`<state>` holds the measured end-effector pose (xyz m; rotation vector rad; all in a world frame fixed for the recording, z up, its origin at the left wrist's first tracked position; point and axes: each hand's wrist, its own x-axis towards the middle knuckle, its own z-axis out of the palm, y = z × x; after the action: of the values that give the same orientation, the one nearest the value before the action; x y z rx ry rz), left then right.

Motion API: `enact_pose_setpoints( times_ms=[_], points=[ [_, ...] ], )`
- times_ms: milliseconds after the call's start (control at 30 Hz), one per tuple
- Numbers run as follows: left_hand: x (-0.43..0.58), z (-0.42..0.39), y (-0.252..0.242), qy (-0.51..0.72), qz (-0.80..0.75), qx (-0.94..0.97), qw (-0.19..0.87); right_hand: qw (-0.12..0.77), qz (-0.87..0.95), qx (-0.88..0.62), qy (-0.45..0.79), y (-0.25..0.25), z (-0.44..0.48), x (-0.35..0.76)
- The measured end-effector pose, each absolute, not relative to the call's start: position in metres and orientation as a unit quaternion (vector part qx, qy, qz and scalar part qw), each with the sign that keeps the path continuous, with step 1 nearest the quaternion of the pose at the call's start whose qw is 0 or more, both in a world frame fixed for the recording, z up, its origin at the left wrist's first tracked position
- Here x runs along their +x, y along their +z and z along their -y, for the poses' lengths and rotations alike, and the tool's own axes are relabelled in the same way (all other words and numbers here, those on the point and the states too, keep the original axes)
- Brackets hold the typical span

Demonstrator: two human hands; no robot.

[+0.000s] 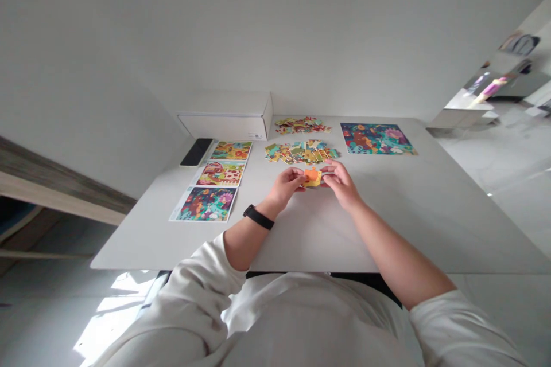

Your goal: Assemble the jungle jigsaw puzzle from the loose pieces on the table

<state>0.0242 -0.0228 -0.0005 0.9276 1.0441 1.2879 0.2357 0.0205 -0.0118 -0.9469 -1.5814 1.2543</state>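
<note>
Between my two hands, just above the table, is an orange and yellow puzzle piece [313, 178]. My left hand [287, 186], with a black band on its wrist, pinches the piece's left side. The fingers of my right hand [341, 183] curl about its right edge, thumb and fingertips close against it. Whether another piece lies behind it, I cannot tell. Just beyond my hands lies a loose pile of puzzle pieces [301, 152] in yellow, teal and green. Farther back, against the wall, is a second pile of pieces [301, 125] with more red in it.
At the back right lies a dark, colourful assembled puzzle or picture [379, 139]. Three picture cards run down the left: a lion card [231, 151], a barn card [221, 173] and a dark card [206, 204]. Near them are a black phone [197, 152] and a white box [224, 124].
</note>
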Motion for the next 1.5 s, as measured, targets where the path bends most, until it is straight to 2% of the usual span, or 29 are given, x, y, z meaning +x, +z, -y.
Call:
enact_pose_setpoints(
  times_ms=[167,433,733,833,1033,1167,1333,1500],
  points=[
    [0.027,0.025,0.001,0.552,-0.441,0.402,0.582,0.426,0.614,-0.383,0.543,-0.011,-0.021,0.237],
    [0.029,0.027,0.003,0.541,-0.451,0.408,0.58,0.449,0.605,-0.397,0.524,-0.004,-0.021,0.235],
    [0.028,0.024,-0.004,0.527,-0.454,0.45,0.56,0.422,0.635,-0.408,0.502,-0.002,-0.022,0.239],
    [0.029,0.026,-0.006,0.507,-0.453,0.504,0.532,0.366,0.671,-0.404,0.503,0.006,-0.024,0.251],
    [0.03,0.038,-0.004,0.45,-0.467,0.644,0.407,0.175,0.715,-0.408,0.54,0.017,-0.037,0.3],
    [0.027,0.039,-0.004,0.376,-0.459,0.74,0.317,0.067,0.73,-0.441,0.518,0.013,-0.043,0.327],
    [0.034,0.042,-0.001,0.301,-0.399,0.834,0.234,0.022,0.735,-0.474,0.484,0.017,-0.043,0.338],
    [0.054,0.053,0.005,0.234,-0.329,0.888,0.219,-0.006,0.793,-0.501,0.347,0.027,-0.037,0.332]
  ],
)
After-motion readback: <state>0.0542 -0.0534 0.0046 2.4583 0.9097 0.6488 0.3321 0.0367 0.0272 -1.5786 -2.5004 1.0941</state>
